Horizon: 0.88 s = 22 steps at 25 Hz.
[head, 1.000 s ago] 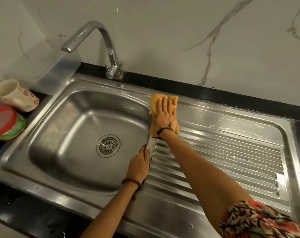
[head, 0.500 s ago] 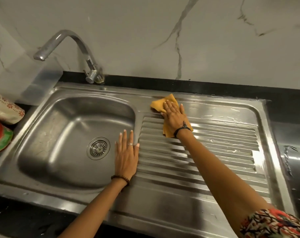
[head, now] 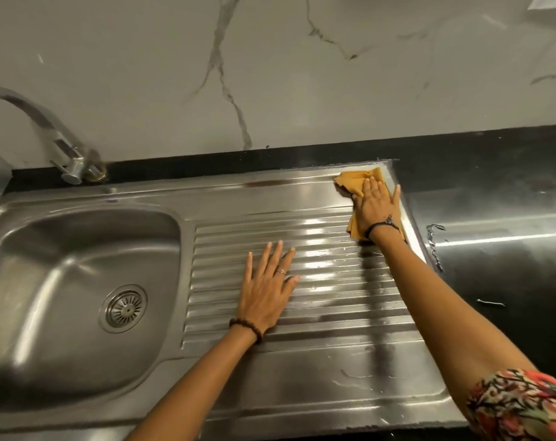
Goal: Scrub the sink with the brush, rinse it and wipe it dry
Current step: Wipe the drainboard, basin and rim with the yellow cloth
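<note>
Head view: wipe-dry step. Right hand [head: 376, 208], fingers flat, presses orange cloth [head: 354, 183] onto sink [head: 302, 377] drainboard's far corner. Left hand [head: 265, 291] flat, empty. Next: wet ribs nearer.

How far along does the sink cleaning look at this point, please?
Scrubbing and rinsing look done: no brush shows and no water runs from the tap. Wiping is in hand: the right hand presses the yellow cloth at the drainboard's far right corner, the left hand flat on the ridges. Wet streaks remain near the front edge.
</note>
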Motion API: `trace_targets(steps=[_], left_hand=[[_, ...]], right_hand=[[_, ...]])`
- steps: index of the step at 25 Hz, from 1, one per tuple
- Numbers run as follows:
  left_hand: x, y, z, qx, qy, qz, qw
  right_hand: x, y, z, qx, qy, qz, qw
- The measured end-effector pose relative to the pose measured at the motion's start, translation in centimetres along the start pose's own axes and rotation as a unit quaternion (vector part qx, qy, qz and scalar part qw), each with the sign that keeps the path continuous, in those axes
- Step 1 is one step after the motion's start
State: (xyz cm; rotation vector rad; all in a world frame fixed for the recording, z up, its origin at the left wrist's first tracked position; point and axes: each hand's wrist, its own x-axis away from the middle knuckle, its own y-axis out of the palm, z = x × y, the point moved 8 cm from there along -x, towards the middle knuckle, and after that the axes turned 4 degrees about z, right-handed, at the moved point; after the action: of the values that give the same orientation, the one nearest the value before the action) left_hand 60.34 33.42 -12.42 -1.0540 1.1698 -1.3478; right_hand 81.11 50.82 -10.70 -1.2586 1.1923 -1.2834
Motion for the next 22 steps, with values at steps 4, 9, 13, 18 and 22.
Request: trace_targets(steps=[4, 9, 13, 18, 22], left_hand=[[0.1, -0.2, 0.0, 0.004, -0.006, -0.003, 1.000], [0.4, -0.3, 0.2, 0.000, -0.001, 0.009, 1.000], [0.2, -0.2, 0.1, 0.003, -0.003, 0.001, 1.000], [0.1, 0.2, 0.1, 0.011, -0.002, -0.002, 1.000], [0.3, -0.2, -0.2, 0.065, 0.019, -0.009, 0.998]], right_hand=[[3.0, 0.4, 0.0, -0.027, 0.044, 0.001, 0.999], [12.9, 1.6, 2.1, -0.089, 0.104, 0.009, 0.991], [16.6, 2.3, 2.1, -0.134, 0.104, 0.052, 0.984], [11.1, 1.8, 1.2, -0.150, 0.107, 0.036, 0.982], [6.2, 1.3, 0.4, -0.121, 0.086, 0.023, 0.989]])
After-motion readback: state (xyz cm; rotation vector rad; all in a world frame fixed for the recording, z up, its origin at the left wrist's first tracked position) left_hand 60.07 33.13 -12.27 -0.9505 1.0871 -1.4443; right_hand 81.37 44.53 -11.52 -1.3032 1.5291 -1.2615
